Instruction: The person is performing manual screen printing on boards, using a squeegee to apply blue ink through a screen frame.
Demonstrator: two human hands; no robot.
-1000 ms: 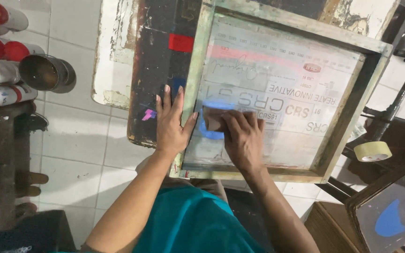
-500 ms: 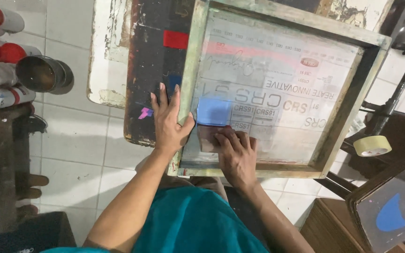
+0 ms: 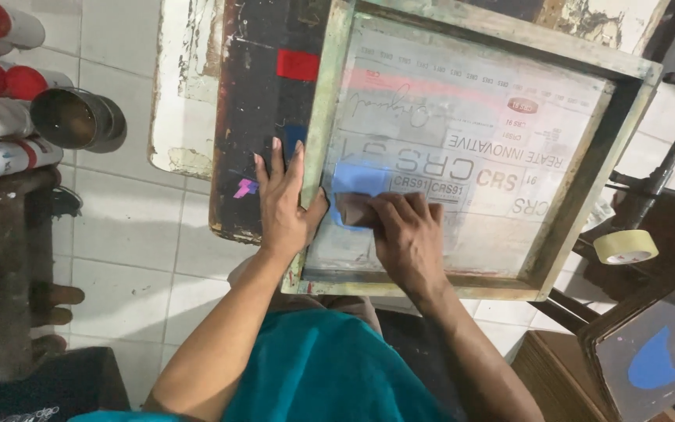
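A wooden-framed printing screen (image 3: 323,125) lies on a dark worn board (image 3: 251,133), its mesh carrying mirrored lettering and a patch of blue ink (image 3: 357,178). My left hand (image 3: 281,205) lies flat with fingers spread on the frame's left rail and the board beside it. My right hand (image 3: 406,234) is on the mesh, fingers closed over a small brown squeegee (image 3: 353,209) at the lower edge of the blue ink. Most of the squeegee is hidden under my fingers.
Red-capped white cans (image 3: 5,78) and an open dark tin (image 3: 72,119) lie on a rack at the left. A roll of tape (image 3: 625,247) rests at the right, above a board with a blue ink blot (image 3: 654,361). White tiled floor (image 3: 142,250) shows below.
My right hand has slid the squeegee across the blue ink, down and then back up a little. My left hand has stayed pressed on the frame's left rail.
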